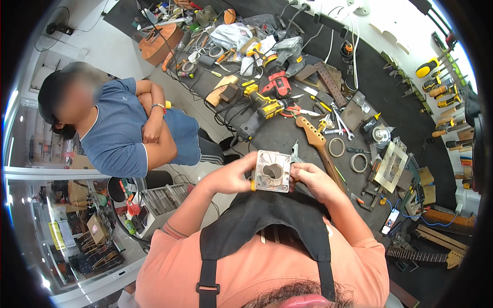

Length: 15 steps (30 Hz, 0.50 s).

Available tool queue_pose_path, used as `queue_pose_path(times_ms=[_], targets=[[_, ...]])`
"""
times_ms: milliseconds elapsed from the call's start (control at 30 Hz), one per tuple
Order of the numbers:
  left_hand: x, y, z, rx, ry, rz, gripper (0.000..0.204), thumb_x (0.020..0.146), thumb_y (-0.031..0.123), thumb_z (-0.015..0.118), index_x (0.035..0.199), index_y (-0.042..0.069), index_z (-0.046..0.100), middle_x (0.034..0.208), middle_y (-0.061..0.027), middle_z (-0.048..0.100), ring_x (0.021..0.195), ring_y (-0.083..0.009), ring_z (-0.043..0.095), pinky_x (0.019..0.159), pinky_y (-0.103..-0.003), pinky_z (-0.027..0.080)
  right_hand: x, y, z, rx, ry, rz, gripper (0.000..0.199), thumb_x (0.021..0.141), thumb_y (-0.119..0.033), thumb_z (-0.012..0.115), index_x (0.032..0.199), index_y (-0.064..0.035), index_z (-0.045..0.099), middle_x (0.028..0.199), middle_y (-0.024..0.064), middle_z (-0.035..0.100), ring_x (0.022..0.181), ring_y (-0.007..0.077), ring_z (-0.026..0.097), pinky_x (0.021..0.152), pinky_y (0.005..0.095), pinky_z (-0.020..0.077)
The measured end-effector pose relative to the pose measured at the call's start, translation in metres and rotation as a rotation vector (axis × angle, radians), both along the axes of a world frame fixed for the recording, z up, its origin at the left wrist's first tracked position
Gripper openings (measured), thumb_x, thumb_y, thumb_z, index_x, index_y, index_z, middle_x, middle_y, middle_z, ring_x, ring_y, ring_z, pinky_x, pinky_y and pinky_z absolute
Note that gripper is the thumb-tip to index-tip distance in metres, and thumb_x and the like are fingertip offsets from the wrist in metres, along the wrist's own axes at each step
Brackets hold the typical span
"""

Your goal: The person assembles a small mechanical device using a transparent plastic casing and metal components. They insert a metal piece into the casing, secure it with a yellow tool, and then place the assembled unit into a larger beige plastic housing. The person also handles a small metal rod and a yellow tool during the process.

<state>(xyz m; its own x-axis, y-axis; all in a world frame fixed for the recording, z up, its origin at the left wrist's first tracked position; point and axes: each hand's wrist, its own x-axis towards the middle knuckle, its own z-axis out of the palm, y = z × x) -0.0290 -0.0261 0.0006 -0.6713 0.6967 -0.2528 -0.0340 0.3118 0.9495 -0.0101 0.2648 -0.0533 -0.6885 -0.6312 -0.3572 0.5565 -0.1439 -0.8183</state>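
Observation:
Just in front of my black apron I hold a square, pale base plate with a round opening in its middle, its flat face turned up toward me. It looks like the base of a small power tool; whatever lies below it is hidden. My left hand grips its left side, the fingertips out of sight beneath, beside a bit of yellow at the lower corner. With bent fingers pinched together, my right hand closes on the right edge. A guitar neck lies on the bench just beyond my right hand.
On the dark workbench lie cordless drills, wrenches, tape rolls, a phone and another guitar neck. Screwdrivers hang at the right. A person stands at the left with arms crossed.

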Motion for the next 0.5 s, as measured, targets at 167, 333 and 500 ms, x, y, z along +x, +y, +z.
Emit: queue_pose_path(times_ms=[167,333,500], targets=[[0.013,0.023,0.009,-0.031,0.008,0.082,0.091,0.079,0.016,0.095,0.156,0.002,0.048,0.145,-0.0105,0.062,0.134,-0.0197,0.06,0.116,-0.038,0.046,0.004,0.001,0.003,0.067,0.07,0.02,0.031,0.108,-0.025,0.055,0.094,0.0005,0.068,0.088,0.0062,0.068,0.085,0.0176,0.064,0.085,0.0349,0.0515],[0.022,0.034,0.003,0.153,-0.257,0.302,0.066,0.087,0.019,0.091,0.142,0.001,0.059,0.132,-0.0068,0.07,0.12,-0.0159,0.066,0.108,-0.035,0.051,-0.005,0.002,0.024,0.341,0.379,-0.033,0.016,0.103,-0.018,0.063,0.097,-0.0033,0.065,0.091,0.0068,0.068,0.087,0.0208,0.064,0.084,0.0365,0.0514],[0.022,0.031,0.01,0.175,-0.379,0.371,0.061,0.091,0.017,0.088,0.142,0.001,0.06,0.132,-0.0054,0.071,0.121,-0.0138,0.065,0.108,-0.033,0.05,-0.004,-0.008,0.053,0.617,0.951,-0.152,0.015,0.088,-0.012,0.072,0.1,-0.0068,0.064,0.093,0.009,0.068,0.089,0.0301,0.068,0.094,0.042,0.0488]])
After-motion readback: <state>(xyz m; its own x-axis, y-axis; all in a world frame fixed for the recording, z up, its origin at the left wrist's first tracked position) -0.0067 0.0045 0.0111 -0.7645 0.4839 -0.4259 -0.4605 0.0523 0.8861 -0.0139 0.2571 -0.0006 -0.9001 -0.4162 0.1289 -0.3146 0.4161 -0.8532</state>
